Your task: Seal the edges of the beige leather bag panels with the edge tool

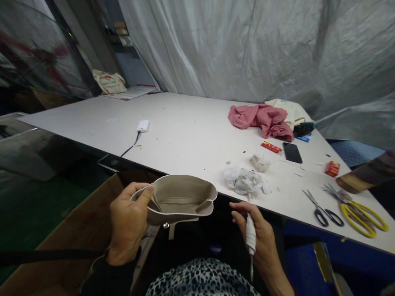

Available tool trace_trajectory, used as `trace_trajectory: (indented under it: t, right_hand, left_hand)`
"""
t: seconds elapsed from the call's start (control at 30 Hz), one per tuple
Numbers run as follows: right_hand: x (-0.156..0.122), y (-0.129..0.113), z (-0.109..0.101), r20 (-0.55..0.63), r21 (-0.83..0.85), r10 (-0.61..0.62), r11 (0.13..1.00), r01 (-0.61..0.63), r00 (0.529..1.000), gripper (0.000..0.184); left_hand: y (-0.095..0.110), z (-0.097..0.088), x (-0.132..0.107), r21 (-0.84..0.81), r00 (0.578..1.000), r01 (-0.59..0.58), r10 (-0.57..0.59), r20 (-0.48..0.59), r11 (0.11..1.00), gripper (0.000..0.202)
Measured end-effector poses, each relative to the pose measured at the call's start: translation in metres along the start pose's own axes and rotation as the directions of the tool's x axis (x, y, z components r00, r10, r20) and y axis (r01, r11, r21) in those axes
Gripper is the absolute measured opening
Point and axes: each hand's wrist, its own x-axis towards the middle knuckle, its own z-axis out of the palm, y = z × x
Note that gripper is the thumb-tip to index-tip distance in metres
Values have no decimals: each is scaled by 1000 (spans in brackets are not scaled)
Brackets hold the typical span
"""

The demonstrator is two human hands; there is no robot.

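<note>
My left hand (pixel 128 218) grips the left rim of a small beige pouch (pixel 182 216), thumb inside and fingers behind. The pouch hangs level in front of the table edge, its mouth gaping so the lining shows. A small metal stud and a narrow strap sit under its near side. My right hand (pixel 257 232), to the right of the pouch and apart from it, is closed around an awl-like tool (pixel 251 236) with a white wrapped handle. Its thin metal shaft points down toward my lap. A crumpled clear plastic bag (pixel 245 181) lies on the table just beyond that hand.
On the white table (pixel 191 135) are black scissors (pixel 322 211), yellow-handled scissors (pixel 359 213), a phone (pixel 292 152), red boxes (pixel 332 168), pink cloth (pixel 259 117) and a white adapter (pixel 143 126) with a cable. A cardboard box (pixel 77 230) stands at lower left.
</note>
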Motion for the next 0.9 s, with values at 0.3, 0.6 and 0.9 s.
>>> trace_trajectory:
  t: [0.3, 0.6, 0.9]
  right_hand:
    - [8, -12, 33, 325, -154, -51, 982, 106, 944, 22]
    - [7, -4, 64, 248, -283, 1, 956, 71, 969, 16]
    - [-5, 5, 76, 13, -142, 1, 990, 1, 1000, 19]
  left_hand:
    - [-17, -7, -9, 69, 997, -74, 74, 8, 995, 24]
    - [-31, 0, -12, 173, 983, -174, 162, 83, 969, 15]
    - [-41, -2, -11, 156, 986, -165, 160, 45, 974, 17]
